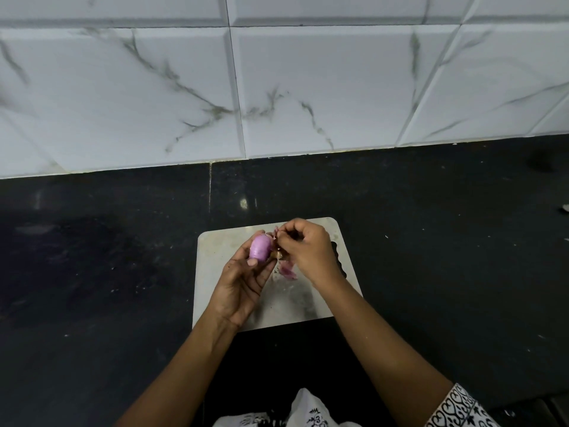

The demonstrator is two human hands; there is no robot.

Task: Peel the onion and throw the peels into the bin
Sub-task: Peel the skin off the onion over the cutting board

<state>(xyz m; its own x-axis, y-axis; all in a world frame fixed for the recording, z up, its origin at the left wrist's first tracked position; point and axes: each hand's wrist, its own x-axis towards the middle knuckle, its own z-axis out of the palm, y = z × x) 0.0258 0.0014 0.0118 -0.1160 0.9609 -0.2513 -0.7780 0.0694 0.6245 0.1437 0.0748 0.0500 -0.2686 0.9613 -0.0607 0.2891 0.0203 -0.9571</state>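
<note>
A small purple onion sits in the fingers of my left hand, held above a pale cutting board. My right hand is right beside it, fingers pinched on a strip of onion peel at the onion's upper right side. Loose purple peels lie on the board just under my hands. No bin is in view.
The board lies on a dark stone counter that runs back to a white marble-patterned tiled wall. A small pale scrap lies at the counter's far right edge. Patterned white cloth shows at the bottom.
</note>
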